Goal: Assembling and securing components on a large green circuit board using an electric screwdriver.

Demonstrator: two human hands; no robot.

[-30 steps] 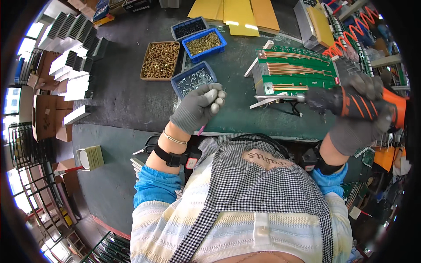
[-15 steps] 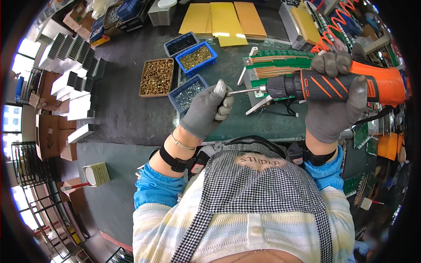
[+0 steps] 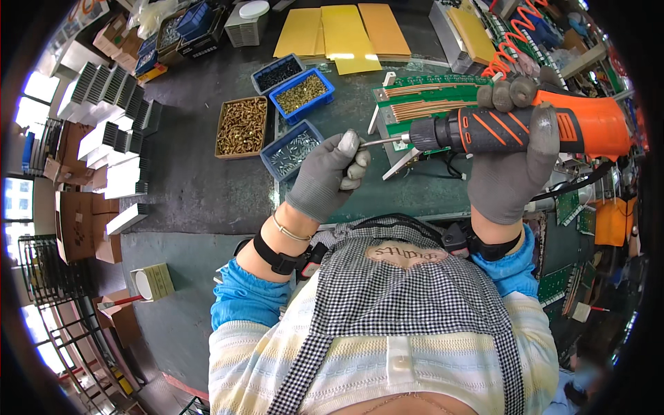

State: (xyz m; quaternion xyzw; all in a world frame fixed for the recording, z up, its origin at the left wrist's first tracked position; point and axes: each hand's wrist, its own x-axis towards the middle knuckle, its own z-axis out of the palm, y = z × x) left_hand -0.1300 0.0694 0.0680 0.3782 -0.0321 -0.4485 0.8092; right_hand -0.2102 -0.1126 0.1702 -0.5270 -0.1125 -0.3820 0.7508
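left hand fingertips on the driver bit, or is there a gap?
Touching. The head view shows the left hand with its gloved fingertips pinched round the tip of the bit of the orange power screwdriver, with no gap visible.

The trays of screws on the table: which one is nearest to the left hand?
The blue tray of silver screws, just beside the left hand. The brown tray and other blue trays lie farther away.

Both hands gloved, raised: left hand (image 3: 330,174) fingers pinched, right hand (image 3: 513,160) clenched, fwd.
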